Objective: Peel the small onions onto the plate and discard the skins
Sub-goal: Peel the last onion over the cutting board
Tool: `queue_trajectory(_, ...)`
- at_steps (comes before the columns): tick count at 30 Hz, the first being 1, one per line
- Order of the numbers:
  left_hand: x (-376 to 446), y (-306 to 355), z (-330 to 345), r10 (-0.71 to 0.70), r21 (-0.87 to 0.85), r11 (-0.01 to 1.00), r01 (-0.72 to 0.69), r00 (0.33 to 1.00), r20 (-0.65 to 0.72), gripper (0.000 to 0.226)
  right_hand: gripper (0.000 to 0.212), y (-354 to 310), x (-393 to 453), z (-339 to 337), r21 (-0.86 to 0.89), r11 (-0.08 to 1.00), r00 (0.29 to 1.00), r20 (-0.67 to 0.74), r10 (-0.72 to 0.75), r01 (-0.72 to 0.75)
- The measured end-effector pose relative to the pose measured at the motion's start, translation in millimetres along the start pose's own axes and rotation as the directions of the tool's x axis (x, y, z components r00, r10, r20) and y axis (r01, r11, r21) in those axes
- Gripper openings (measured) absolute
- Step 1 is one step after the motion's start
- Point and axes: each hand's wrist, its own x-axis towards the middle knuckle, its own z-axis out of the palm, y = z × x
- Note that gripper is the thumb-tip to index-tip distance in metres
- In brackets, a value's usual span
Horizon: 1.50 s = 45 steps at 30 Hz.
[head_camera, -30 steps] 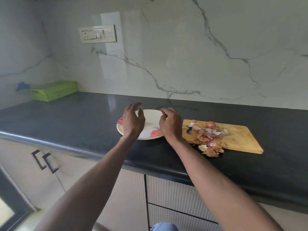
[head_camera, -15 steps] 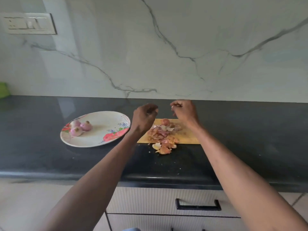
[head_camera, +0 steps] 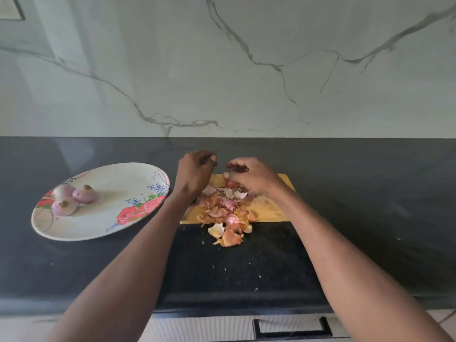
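A white flowered plate (head_camera: 103, 225) lies on the left of the black counter and carries three peeled small onions (head_camera: 74, 197). A wooden cutting board (head_camera: 276, 208) sits in the middle under a heap of onion skins (head_camera: 222, 213), some of which spill over its front edge onto the counter. My left hand (head_camera: 195, 175) hovers over the board's far left corner with its fingers curled and nothing visible in them. My right hand (head_camera: 256, 177) is curled over an unpeeled onion (head_camera: 230, 183) at the back of the board. The hand hides most of that onion, so a grip is unclear.
The black counter (head_camera: 370, 206) runs along a marble wall. Small skin flakes dot the counter in front of the board. A drawer handle (head_camera: 291, 328) shows below the counter's front edge.
The view swung right, away from the plate. Both hands moved from over the plate to the cutting board, and the right hand dropped onto the skin heap at the onion.
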Motion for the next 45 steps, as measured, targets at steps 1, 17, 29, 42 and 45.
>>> queue_trajectory(1, -1.0, -0.9, 0.6, 0.010, 0.025, 1.000, -0.010, 1.000, 0.002, 0.024, 0.034, 1.0, 0.1, -0.3, -0.053, 0.999, 1.000, 0.023, 0.004, -0.002)
queue_trajectory(17, -1.9, 14.6, -1.7, -0.147, -0.641, 0.705, 0.303, 0.947, 0.286, 0.023, 0.034, 8.3, 3.4, -9.7, 0.799, 0.590, 0.993, -0.099, -0.062, 0.116)
queue_trajectory(29, -5.4, 9.9, -1.3, -0.027, -0.647, 0.739, 0.187, 0.968, 0.249, 0.031, 0.031, 10.9, 2.4, -2.4, 0.622, 0.762, 0.975, -0.215, -0.054, 0.180)
queue_trajectory(42, -10.5, 12.2, 1.5, 0.066, -0.613, 0.790, -0.017, 0.996, 0.058, 0.009, 0.027, 8.0, 2.5, 5.8, 0.720, 0.681, 0.988, -0.152, -0.037, 0.136)
queue_trajectory(45, -9.3, 8.7, 2.6, 0.092, -0.584, 0.811, -0.031, 0.993, 0.075, 0.009, 0.030, 6.8, 3.0, 3.9, 0.759, 0.642, 0.992, -0.126, -0.021, 0.110)
